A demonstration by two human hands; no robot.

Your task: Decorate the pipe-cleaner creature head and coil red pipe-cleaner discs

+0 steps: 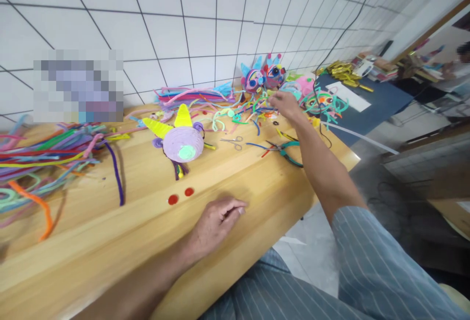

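My left hand [220, 222] rests on the wooden table's front part, fingers curled and thumb drawn in against them, with nothing visible in it. Two red discs [181, 195] lie just to its left. Reaching to the back, my right hand [282, 103] is over a heap of small pipe cleaner pieces [253, 109]; its fingers are bent together, and whatever they grip is too small to make out. Between the hands lie small scissors [235, 141] and teal-handled pliers [284, 149]. A lilac pipe cleaner mask [183, 138] with yellow horns sits left of the scissors.
Pipe cleaner bundles lie at the left [47, 156] and along the tiled wall [198, 95]. Finished colourful masks [262, 76] lean at the back. A black cable [345, 31] hangs down behind my right arm. Gold foil material [341, 72] lies on a dark blue table [389, 99].
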